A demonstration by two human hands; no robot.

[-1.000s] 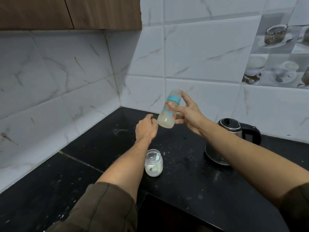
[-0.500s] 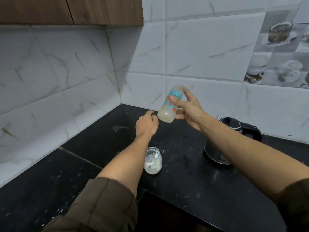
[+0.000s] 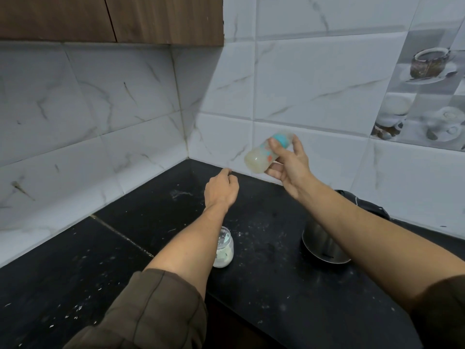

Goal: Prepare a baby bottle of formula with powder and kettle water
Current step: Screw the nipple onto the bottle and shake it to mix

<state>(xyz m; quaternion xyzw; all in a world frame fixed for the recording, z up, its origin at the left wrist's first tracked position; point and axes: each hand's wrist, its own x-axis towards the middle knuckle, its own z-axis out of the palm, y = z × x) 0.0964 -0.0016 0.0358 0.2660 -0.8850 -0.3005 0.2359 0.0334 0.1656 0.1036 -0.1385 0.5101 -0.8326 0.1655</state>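
The right hand [image 3: 292, 167] grips the capped baby bottle [image 3: 261, 159], tilted in the air above-left of the kettle [image 3: 324, 245]. Milky liquid is inside, so powder and water seem in; only 1 step, mixing, seems left. The left hand [image 3: 220, 190], further left of the kettle, is loosely curled, empty.

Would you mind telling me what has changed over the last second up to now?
The right hand has tipped the baby bottle from near upright to a steep slant, base swung left, and it looks blurred. Its grip is unchanged. The left hand still hovers, loosely curled and empty; the powder jar and kettle stand as before on the counter.
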